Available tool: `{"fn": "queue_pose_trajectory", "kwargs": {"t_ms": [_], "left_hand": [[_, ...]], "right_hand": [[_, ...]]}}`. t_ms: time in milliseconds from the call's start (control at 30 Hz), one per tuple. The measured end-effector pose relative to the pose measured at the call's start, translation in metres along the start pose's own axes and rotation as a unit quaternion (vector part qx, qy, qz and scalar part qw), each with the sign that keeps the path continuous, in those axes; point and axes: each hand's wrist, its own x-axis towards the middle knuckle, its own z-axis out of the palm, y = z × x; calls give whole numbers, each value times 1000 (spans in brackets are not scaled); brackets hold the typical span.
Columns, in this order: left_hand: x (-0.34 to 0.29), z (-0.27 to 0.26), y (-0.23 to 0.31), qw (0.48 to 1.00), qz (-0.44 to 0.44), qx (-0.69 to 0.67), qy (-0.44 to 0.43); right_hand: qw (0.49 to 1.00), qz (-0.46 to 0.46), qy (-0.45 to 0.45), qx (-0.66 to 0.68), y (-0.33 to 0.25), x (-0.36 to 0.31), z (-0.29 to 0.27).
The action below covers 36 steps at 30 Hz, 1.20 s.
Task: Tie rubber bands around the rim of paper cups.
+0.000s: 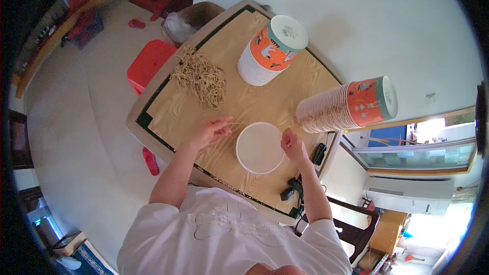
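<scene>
A white paper bucket stands mouth up on the wooden table, its round opening facing me. At its left, my left hand pinches a thin strand of tan twine that runs toward the far rim. My right hand is closed beside the right rim; whatever is between its fingers is too small to make out. Beyond the left hand lies a loose, tangled heap of tan twine.
Behind the bucket rises an upside-down stack of orange and green paper buckets. Another stack, tilted at the right, has twine along its rims. Black cables lie at the near right edge. A red stool stands left of the table.
</scene>
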Motion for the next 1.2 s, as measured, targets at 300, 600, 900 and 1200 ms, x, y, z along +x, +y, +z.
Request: {"fn": "queue_pose_trajectory", "kwargs": {"t_ms": [300,600,900,1200], "left_hand": [[-44,12,58,963,140,-209,-97],[-68,44,73,992,111,-34,52],[-86,54,88,925,319,131,156],[-99,58,85,963,222,105,111]], "right_hand": [[948,-138,-171,-229,-14,-56,20],[977,33,-208,31,-82,-30,8],[966,-162,-104,-175,-69,26,63],[977,-104,-187,-2,-107,6,93]]}}
